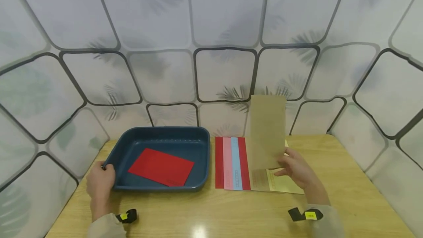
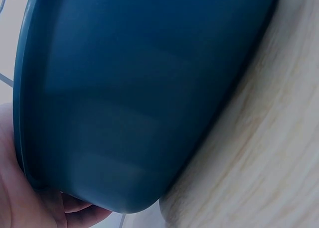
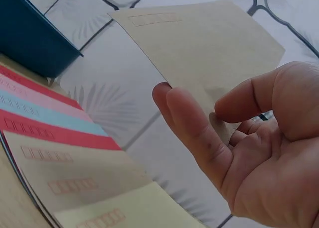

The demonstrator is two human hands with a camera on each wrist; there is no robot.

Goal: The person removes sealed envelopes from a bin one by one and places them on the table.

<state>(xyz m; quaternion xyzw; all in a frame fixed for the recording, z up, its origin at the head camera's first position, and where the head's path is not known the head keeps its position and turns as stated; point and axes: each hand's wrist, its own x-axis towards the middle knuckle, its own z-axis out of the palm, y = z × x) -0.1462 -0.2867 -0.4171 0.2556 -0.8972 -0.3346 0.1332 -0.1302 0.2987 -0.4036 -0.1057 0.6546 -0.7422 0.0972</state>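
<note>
My left hand (image 1: 100,181) grips the left rim of a dark blue plastic tray (image 1: 172,130); the left wrist view shows the fingers (image 2: 87,215) curling under its edge. Inside the tray a red envelope (image 1: 162,167) lies slanted. On the right, my right hand (image 1: 299,170) pinches a brown kraft envelope (image 1: 267,131) by its side edge near one end, thumb against finger, holding it upright in the air. Beneath it spreads an overlapping row of envelopes: red (image 1: 219,164), pink (image 1: 227,157), light blue (image 1: 235,157), another red (image 1: 243,161), brown (image 1: 260,181) and yellow (image 1: 287,185).
Tray and envelope row stand side by side on a light wooden table (image 1: 198,212), a narrow gap between them. Directly behind rises a patterned wall covering (image 1: 224,72), with side panels to the left and right. Each wrist wears a black strap (image 1: 127,216).
</note>
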